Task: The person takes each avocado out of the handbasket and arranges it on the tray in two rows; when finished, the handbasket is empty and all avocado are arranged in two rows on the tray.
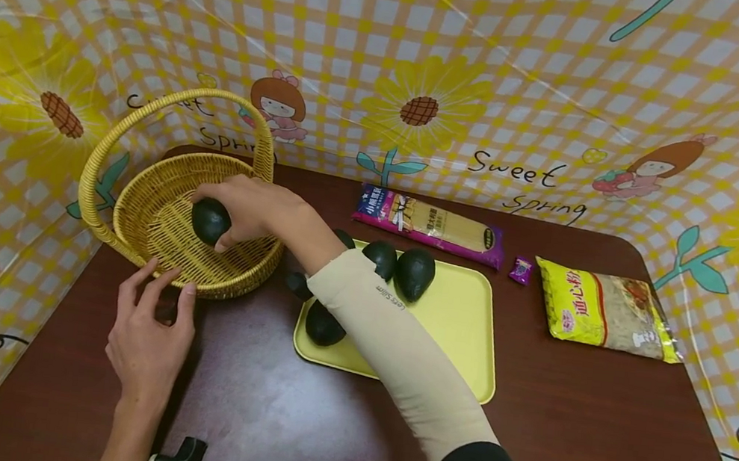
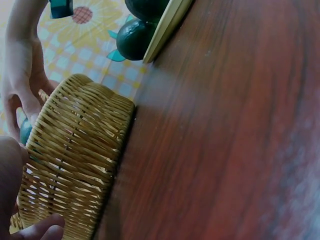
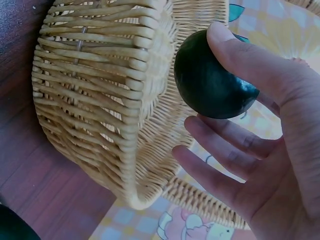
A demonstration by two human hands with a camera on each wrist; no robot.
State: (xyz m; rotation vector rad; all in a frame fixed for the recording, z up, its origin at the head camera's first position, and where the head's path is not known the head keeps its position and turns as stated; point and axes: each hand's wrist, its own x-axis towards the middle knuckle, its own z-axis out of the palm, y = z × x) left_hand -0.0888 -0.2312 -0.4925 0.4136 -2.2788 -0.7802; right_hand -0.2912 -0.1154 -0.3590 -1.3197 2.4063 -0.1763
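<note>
My right hand (image 1: 243, 210) holds a dark green avocado (image 1: 211, 222) over the inside of a wicker basket (image 1: 256, 279) with a tall arched handle. In the right wrist view, the thumb lies across the avocado (image 3: 210, 80) and the lower fingers are spread beneath it. At the basket's near side, my left hand (image 1: 151, 339) touches the rim with outstretched fingertips. The left wrist view has fingers (image 2: 42, 229) against the outer wicker wall (image 2: 75, 145). Several more avocados (image 1: 415, 274) lie on a yellow tray (image 1: 454, 329), some partly hidden by my right arm.
Behind the tray lies a pasta packet (image 1: 431, 224) in purple wrapping. A small purple sachet (image 1: 521, 270) and a yellow bag of pasta (image 1: 607, 312) are to the right. A patterned cloth (image 1: 335, 46) rises behind the brown table (image 1: 558, 431).
</note>
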